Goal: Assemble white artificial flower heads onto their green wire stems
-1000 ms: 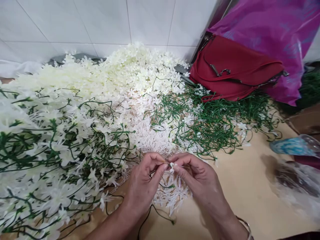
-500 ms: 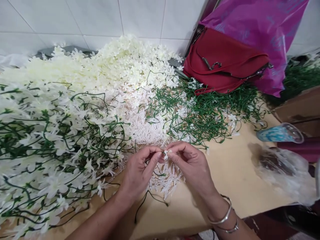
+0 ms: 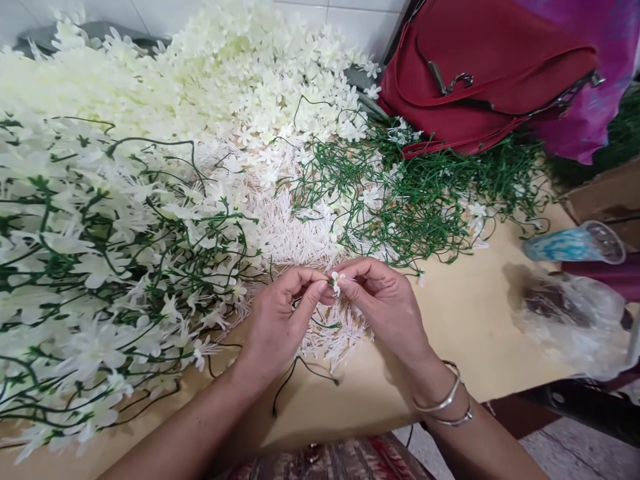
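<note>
A small white artificial flower (image 3: 336, 283) is pinched between the fingertips of both hands at the middle of the view. My left hand (image 3: 280, 320) is closed on its green stem, part of which seems to hang below the fingers. Thumb and forefinger of my right hand (image 3: 390, 307) press on the flower's white end. Beneath the hands lies a heap of thin white stamens (image 3: 295, 230). Just in front of my left wrist, a loose dark green stem (image 3: 311, 367) rests on the table (image 3: 465, 333).
Stemmed white flowers (image 3: 100, 267) cover the left side, with loose white petals (image 3: 250, 73) piled behind. Green stems (image 3: 430, 207) lie tangled at the right, below a red handbag (image 3: 485, 53). A blue-patterned plastic cup (image 3: 560, 245) and a clear plastic bag (image 3: 590, 327) are farther right.
The camera has tilted down, showing more of the table's near edge. Both hands stay pinched together on the small flower, whose petals now show a little more openly.
</note>
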`<action>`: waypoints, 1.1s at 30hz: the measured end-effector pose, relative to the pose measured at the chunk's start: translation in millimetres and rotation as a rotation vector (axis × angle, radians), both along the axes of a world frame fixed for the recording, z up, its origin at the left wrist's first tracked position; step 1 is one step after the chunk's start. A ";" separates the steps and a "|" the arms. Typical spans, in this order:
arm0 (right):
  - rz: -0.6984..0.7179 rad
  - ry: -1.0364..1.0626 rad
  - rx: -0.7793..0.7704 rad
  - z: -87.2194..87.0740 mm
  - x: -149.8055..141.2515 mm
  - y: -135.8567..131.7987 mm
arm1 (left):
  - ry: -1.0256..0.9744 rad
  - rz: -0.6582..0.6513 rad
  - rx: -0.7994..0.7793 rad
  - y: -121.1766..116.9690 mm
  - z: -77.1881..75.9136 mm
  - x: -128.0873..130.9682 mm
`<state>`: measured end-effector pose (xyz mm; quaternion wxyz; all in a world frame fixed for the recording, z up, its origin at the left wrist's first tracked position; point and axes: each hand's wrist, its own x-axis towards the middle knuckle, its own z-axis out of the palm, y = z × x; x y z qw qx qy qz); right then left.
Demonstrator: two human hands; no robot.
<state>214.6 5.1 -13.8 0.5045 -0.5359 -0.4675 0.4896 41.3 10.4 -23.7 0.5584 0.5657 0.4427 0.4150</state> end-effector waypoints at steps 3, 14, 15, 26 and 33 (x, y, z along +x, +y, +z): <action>0.009 0.003 0.017 -1.6 -2.9 -0.9 | -0.017 0.003 -0.009 0.0 0.5 0.3; -0.042 0.117 0.004 -6.0 0.3 -1.9 | -0.151 0.053 -0.100 1.6 3.5 3.5; -0.055 0.128 -0.009 -7.0 1.2 -2.3 | -0.159 0.058 -0.101 1.8 3.5 3.6; -0.081 0.087 0.060 -6.2 -5.4 -2.4 | -0.149 0.039 -0.072 0.4 4.5 4.5; -0.017 0.044 0.034 -3.4 -1.0 -3.3 | -0.129 0.030 -0.078 0.3 3.6 4.5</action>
